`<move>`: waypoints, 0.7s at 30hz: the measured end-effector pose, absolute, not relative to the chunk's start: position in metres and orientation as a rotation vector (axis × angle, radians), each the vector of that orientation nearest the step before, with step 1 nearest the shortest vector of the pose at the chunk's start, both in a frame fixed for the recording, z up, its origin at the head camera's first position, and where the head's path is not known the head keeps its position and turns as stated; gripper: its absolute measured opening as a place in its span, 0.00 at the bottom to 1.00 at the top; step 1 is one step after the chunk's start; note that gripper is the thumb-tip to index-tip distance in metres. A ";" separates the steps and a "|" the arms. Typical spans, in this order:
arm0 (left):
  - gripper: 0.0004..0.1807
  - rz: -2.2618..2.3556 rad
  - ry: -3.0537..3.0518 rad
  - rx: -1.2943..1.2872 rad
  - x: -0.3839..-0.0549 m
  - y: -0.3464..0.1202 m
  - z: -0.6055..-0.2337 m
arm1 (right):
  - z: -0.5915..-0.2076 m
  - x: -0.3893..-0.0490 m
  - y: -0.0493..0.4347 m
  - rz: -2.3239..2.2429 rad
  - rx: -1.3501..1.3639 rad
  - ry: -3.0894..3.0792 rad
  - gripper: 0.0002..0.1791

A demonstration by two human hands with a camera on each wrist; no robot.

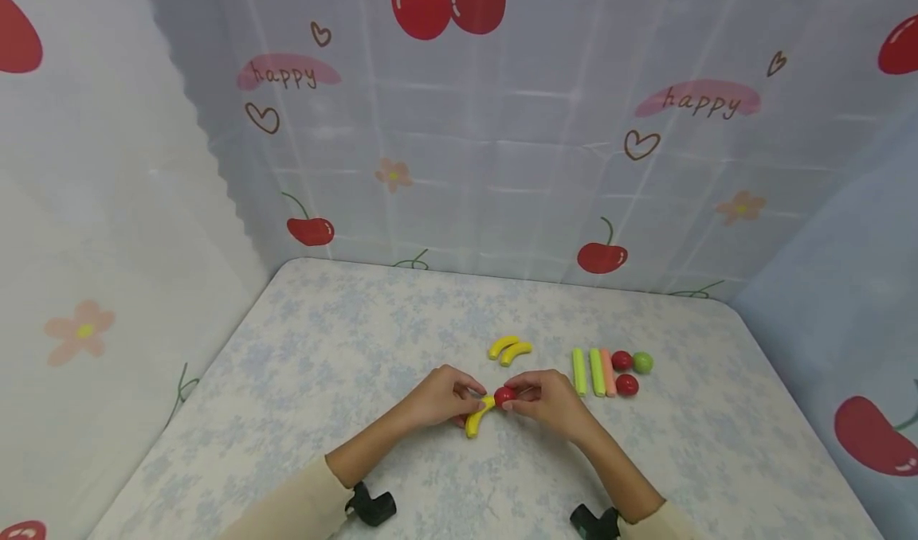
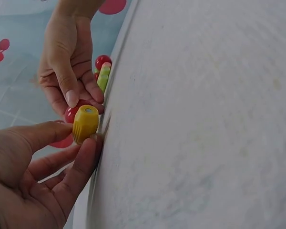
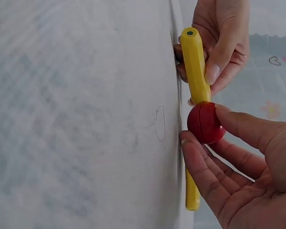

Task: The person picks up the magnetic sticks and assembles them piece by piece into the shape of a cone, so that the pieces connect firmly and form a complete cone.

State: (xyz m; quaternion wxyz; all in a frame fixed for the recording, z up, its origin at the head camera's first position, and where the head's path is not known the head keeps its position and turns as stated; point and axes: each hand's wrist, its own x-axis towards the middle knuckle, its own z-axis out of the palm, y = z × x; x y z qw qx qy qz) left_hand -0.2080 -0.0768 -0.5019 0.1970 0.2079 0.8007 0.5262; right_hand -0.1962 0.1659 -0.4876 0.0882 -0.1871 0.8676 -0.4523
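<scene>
Near the middle of the table, my left hand (image 1: 439,397) pinches a curved yellow toy banana (image 1: 473,424) between thumb and fingers. A small grey dot marks the banana's flat end (image 2: 88,110) in the left wrist view. My right hand (image 1: 552,398) holds a glossy red ball (image 1: 504,397) in its fingertips. In the right wrist view the red ball (image 3: 206,123) sits right at the other end of the banana (image 3: 195,64), and a thin seam line runs round it. A bit of red shows beneath the left hand, mostly hidden.
Two more toy bananas (image 1: 515,354) lie beyond the hands. To the right are two light green sticks (image 1: 579,373), a salmon stick (image 1: 608,373), two red balls (image 1: 627,385) and a green ball (image 1: 643,362). Cherry-printed curtains (image 1: 473,126) stand around the pale patterned table (image 1: 323,325).
</scene>
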 end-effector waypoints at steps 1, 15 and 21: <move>0.11 1.471 2.246 0.582 -0.208 -0.077 -0.503 | -0.488 -0.196 0.165 -1.351 -0.555 2.580 0.13; 0.09 1.419 2.337 0.729 -0.214 -0.077 -0.523 | -0.491 -0.197 0.167 -1.389 -0.538 2.536 0.14; 0.09 1.456 2.326 0.692 -0.214 -0.078 -0.526 | -0.482 -0.205 0.177 -1.365 -0.443 2.604 0.13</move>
